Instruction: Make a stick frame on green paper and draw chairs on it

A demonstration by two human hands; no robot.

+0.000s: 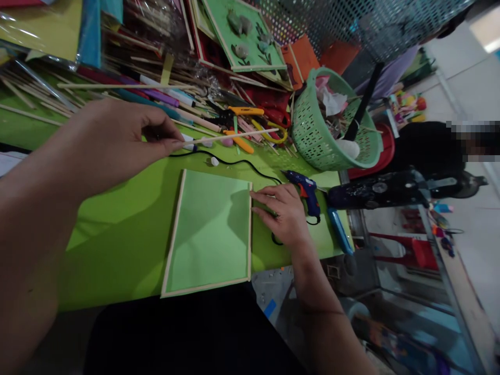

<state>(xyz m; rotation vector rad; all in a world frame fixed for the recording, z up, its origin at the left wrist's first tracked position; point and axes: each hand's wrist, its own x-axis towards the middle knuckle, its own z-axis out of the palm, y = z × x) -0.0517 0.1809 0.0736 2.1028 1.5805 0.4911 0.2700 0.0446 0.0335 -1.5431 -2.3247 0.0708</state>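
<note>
Beyond the card's (211,234) bare edge, left grip (117,138) pinches a stick (234,135); right grip (287,213), parted, touches a side strip (249,239).

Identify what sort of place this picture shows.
Probably a handicraft workspace, judging by the hot-glue gun, the loose thin wooden sticks and the stick-edged green sheet.

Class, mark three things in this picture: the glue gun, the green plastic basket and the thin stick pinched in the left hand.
Glue gun (309,190): head view, on its dark blue body.
Green basket (312,130): head view, on its perforated outer wall.
Thin stick (234,136): head view, about midway along its exposed length.
</note>
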